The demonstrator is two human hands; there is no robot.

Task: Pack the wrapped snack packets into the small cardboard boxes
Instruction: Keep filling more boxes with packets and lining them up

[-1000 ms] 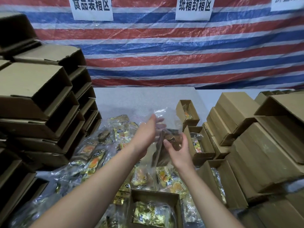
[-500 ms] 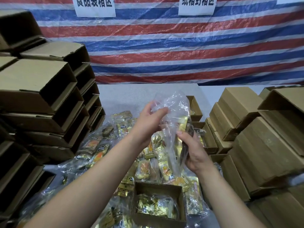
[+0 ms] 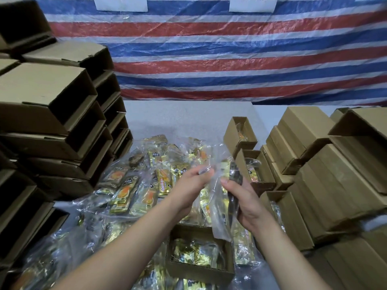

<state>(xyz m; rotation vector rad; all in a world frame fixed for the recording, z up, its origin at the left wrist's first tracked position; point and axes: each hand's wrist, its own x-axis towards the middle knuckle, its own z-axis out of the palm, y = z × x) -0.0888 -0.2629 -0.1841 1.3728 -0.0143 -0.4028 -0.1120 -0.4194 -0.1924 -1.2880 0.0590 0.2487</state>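
A clear plastic bag (image 3: 219, 214) with snack packets inside hangs upright between my hands. My left hand (image 3: 191, 188) pinches its upper edge, and my right hand (image 3: 244, 203) grips its right side together with a dark packet (image 3: 235, 176). Right below the bag stands an open small cardboard box (image 3: 178, 266) with gold-wrapped packets in it. A heap of gold and orange snack packets (image 3: 125, 189) in clear wrap covers the table in front of me.
Empty open boxes are stacked high on the left (image 3: 48, 105). Several open boxes holding packets stand in a row at the right (image 3: 238, 132), with closed box stacks (image 3: 339, 181) beyond them. A striped tarp hangs behind the grey table (image 3: 188, 116).
The bag has come down from chest height toward the open box, and both hands have lowered with it. My left hand has shifted its pinch further down the bag's top edge.
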